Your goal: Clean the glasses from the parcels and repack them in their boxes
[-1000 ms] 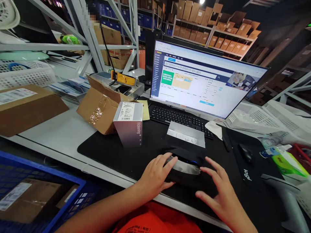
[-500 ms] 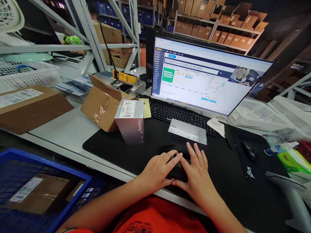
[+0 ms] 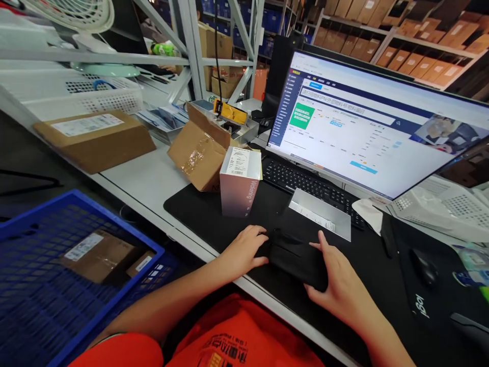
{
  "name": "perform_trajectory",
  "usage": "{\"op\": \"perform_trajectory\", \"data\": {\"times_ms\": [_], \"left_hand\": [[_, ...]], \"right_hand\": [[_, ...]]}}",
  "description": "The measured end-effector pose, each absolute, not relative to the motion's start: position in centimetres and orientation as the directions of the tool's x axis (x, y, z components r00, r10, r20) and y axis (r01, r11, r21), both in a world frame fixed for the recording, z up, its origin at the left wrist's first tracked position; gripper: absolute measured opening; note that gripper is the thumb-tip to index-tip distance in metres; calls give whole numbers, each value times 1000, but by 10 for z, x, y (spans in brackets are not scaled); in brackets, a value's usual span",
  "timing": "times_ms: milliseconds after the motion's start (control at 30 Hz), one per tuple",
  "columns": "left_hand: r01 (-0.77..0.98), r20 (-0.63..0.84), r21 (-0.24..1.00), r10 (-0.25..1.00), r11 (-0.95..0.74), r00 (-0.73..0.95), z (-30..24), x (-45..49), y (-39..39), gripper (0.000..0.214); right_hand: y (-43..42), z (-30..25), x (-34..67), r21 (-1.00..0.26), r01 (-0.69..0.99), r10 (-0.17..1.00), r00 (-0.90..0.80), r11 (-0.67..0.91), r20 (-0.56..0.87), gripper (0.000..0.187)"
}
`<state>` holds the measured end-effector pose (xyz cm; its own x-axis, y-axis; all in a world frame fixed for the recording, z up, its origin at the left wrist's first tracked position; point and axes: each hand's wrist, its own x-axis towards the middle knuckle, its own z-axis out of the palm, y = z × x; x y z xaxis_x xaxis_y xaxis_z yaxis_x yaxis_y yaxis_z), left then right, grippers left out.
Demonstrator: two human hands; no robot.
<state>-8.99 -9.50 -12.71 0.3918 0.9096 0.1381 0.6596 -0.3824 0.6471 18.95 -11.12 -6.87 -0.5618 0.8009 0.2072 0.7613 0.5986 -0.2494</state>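
A soft black pouch [image 3: 296,257] lies low over the black desk mat, between my two hands. My left hand [image 3: 246,251] is closed on its left end, the fingertips curled over the edge. At the right end, my right hand [image 3: 336,278] has the pouch between its thumb and fingers, with the index finger raised. Just beyond the pouch lies a flat silvery card or sleeve [image 3: 321,214] with a white label. A tall pinkish-silver box [image 3: 240,186] stands upright beyond my left hand, a label on its top.
An opened cardboard carton [image 3: 198,150] leans behind the silver box, and a sealed carton [image 3: 95,140] rests farther left. A monitor [image 3: 344,132] and keyboard [image 3: 305,183] stand behind the mat. A mouse [image 3: 424,266] sits at right. A blue crate [image 3: 87,326] with parcels is below left.
My hands have moved apart, from near each other over the black pouch to its opposite ends. The view has turned left, so more of the blue crate shows.
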Motion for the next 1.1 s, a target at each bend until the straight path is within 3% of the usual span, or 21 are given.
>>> {"op": "perform_trajectory", "data": {"times_ms": [67,100,300,433,500,600,767,933,1000,1100], "left_hand": [[693,114,625,920,-360,376,-123,-86,-91,9],[696,112,623,921,-357,373,-121,-86,-90,3],[602,136,708,908,-370,397,-99,-98,-86,28],[464,301,713,827,-526,476,-63,-67,-87,26],[404,370,640,723,-654,584,-48,-36,-87,19],[418,343,561,661,-714,668,-40,-1,-86,16],[333,453,543,603,-771,656,-59,-10,-83,19],[359,610,438,566,-824,555,-89,-33,-88,84],[421,558,438,607,-794,565,-93,-35,-89,91],[506,351,526,716,-684,604,-88,-36,-85,78]], "right_hand": [[-111,-70,195,-289,771,823,-541,567,173,95],[-111,-70,198,-297,778,832,-533,554,157,92],[-109,-68,194,-237,783,818,-559,575,138,84],[-102,-74,182,-176,770,789,-595,614,153,81],[-101,-79,175,-116,762,764,-606,637,221,62],[-104,-85,164,-41,783,742,-569,620,354,36],[-112,-83,151,-194,777,765,-482,598,428,35],[-117,-89,145,-290,755,753,-379,588,538,32],[-120,-92,144,-370,701,736,-329,610,591,29],[-126,-95,151,-493,635,751,-221,595,622,25]]}}
